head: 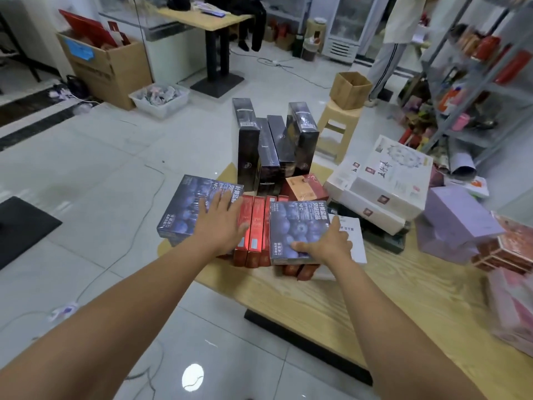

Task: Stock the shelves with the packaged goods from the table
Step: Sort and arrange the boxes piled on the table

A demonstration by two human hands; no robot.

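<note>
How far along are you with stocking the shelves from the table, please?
The shelves already hold some goods. In hand: the right hand grips the right blue box, the left hand rests on the left blue box. Left: red boxes, black boxes, white boxes on the table.

Light wood-grain table (331,307) | near left: row of red cartons (255,226) on edge | far: upright black shrink-wrapped boxes (272,157) | right: lilac cardboard box (455,220), pink packs (513,310)
</note>
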